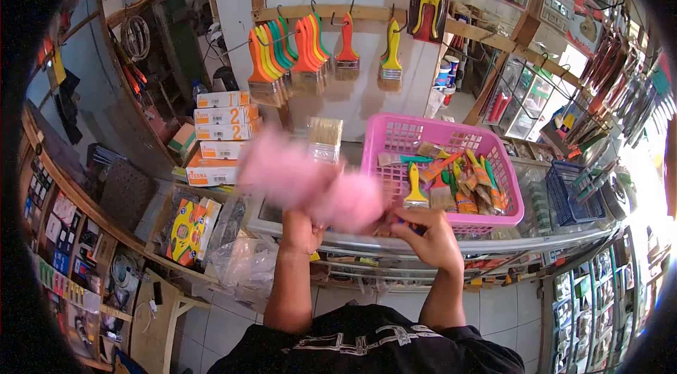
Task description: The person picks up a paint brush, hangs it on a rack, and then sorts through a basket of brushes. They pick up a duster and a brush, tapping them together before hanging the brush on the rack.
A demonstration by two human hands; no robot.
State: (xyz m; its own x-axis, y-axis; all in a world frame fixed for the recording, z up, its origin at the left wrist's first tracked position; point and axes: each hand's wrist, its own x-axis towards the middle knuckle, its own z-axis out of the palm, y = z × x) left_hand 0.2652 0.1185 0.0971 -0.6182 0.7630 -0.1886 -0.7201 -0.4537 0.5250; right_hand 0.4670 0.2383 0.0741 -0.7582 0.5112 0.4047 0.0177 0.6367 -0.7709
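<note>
A pink cloth is held up over the counter beside a pink basket of paintbrushes.

The cloth [310,180], blurred in the frame, is gripped from below by the left hand [300,229], whose fingers are closed around its lower edge; it is raised just left of the basket [441,141], probably so that it hangs free of the counter [564,238]. The right hand [431,233] is set against the basket's front wall, fingers curled; whether something small and dark is held in them cannot be told. Paintbrushes [458,180] are heaped inside the basket. Behind the basket, more brushes [296,56] hang from hooks on a wooden rail, and to its left stacked boxes [222,120] crowd the space around the cloth.
</note>
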